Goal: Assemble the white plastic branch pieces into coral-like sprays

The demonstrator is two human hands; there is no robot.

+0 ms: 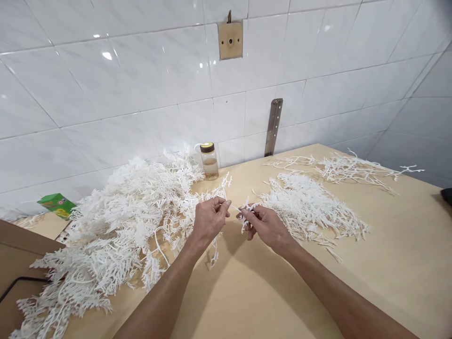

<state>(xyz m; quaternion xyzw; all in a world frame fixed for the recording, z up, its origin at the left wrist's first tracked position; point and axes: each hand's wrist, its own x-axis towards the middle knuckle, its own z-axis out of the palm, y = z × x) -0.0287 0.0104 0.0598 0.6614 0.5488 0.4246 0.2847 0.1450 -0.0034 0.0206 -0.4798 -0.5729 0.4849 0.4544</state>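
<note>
My left hand (pixel 209 220) and my right hand (pixel 266 227) face each other closely above the table. Between their fingertips a thin white stem of a branching artificial plastic sprig (pixel 236 207) is stretched, pinched at both ends. Small forked tips of it stick out around my right fingers. More white twigs show behind and below my left hand; whether they belong to the same sprig I cannot tell. To the left lies a big heap of white artificial foliage (pixel 130 216). A flatter pile of small white sprigs (pixel 310 207) is just right of my right hand.
Bare white stems (pixel 353 168) lie at the table's back right. A jar with a dark lid (pixel 210 162) stands near the tiled wall, and a metal strip (pixel 273 127) leans there. A green packet (pixel 57 205) and a brown box (pixel 24 263) are at the left.
</note>
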